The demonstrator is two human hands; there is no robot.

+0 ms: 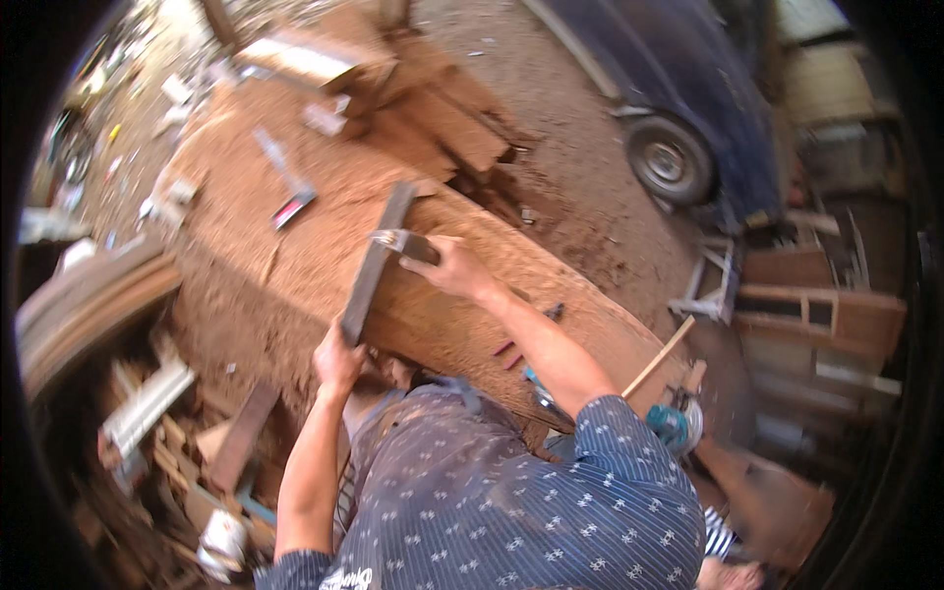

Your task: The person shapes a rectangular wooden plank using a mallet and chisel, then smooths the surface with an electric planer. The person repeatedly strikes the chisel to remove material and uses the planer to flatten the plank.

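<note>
A long grey-brown wooden bar (377, 270) slants over the dusty workbench (315, 265). My left hand (339, 362) is closed round its near end. My right hand (454, 267) grips a short dark block (419, 246) that meets the bar at its side, near the middle. A small shiny metal piece (386, 237) shows where the two meet; whether it joins them I cannot tell.
On the bench's far side lies a tool with a red-and-black end (293, 208). A teal power tool (671, 427) and a thin wooden stick (659, 356) are at right. Beyond stands a blue vehicle (678, 88). Scrap wood (246, 438) fills the lower left.
</note>
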